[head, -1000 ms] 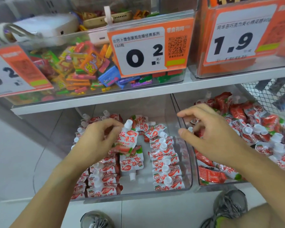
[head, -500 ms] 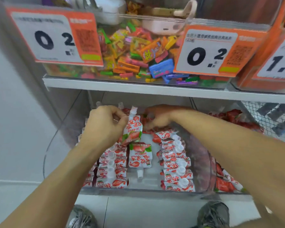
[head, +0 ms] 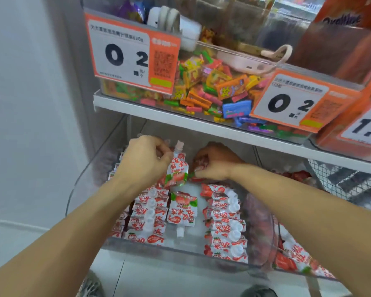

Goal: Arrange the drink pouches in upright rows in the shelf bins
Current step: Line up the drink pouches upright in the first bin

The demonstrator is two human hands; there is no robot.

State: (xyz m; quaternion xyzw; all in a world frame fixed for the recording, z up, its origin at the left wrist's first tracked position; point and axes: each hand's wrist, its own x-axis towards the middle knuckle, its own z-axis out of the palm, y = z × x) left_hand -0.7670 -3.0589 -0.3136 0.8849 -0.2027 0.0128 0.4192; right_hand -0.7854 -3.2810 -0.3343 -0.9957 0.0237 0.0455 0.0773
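While the left hand is pinching one upright drink pouch by its upper edge, the right hand, at 3 o'clock of it, is curling its fingers round red pouches at the back of the clear bin. One pouch is lying flat, spout toward 6 o'clock, between two standing rows. At 12 o'clock, the shelf edge and candy bin are overhanging the hands.

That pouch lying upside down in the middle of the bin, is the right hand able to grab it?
Probably yes. The flat pouch lies uncovered in the gap between the rows, and the right hand is just behind it, though it already grips a pouch there.
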